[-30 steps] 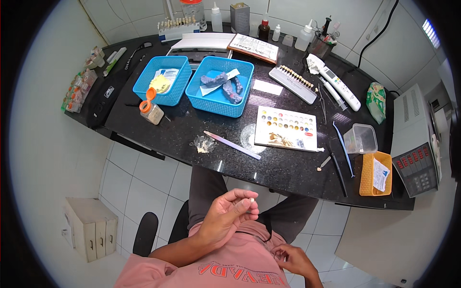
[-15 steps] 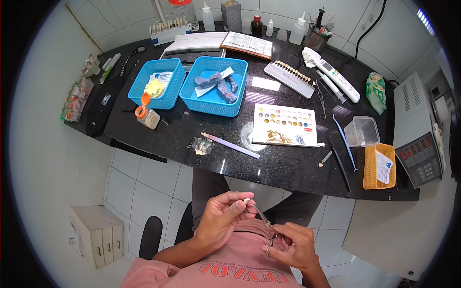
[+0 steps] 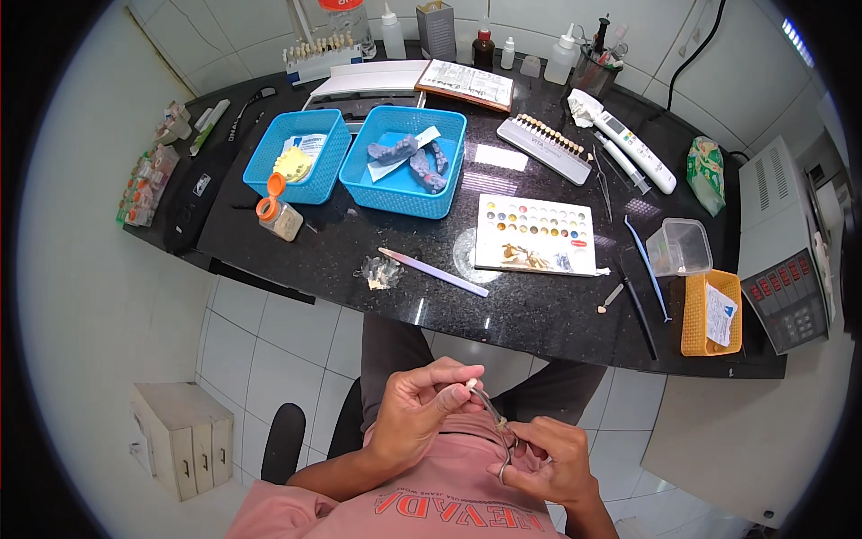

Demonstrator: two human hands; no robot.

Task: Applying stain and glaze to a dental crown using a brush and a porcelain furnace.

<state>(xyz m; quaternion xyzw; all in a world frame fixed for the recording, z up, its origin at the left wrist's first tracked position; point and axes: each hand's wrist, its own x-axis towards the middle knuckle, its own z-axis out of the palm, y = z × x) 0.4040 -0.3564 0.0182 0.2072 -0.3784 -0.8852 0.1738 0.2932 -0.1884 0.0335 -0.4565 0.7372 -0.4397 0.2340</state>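
Above my lap, my left hand (image 3: 415, 411) pinches a small white tooth-like piece (image 3: 471, 384) between thumb and index finger. My right hand (image 3: 550, 456) grips the finger rings of a slender metal clamp (image 3: 492, 409), whose tip meets the white piece at my left fingertips. Whether the jaws are closed on it I cannot tell. On the black desk (image 3: 422, 319) just beyond my hands lie a lilac brush-like stick (image 3: 435, 274) and crumpled foil with pale material (image 3: 380, 274).
Two blue baskets (image 3: 400, 202) hold dental models. An orange-lidded jar (image 3: 280, 216), paint palette (image 3: 534, 238), shade guide (image 3: 543, 153), clear container (image 3: 678, 242) and yellow basket (image 3: 709, 314) sit around them. A grey machine (image 3: 781, 251) stands right, a dark chair arm (image 3: 285, 440) lower left.
My right hand has risen from my lap with the metal clamp, bringing its tip to the piece in my left fingers. Over the last half second both hands have barely moved.
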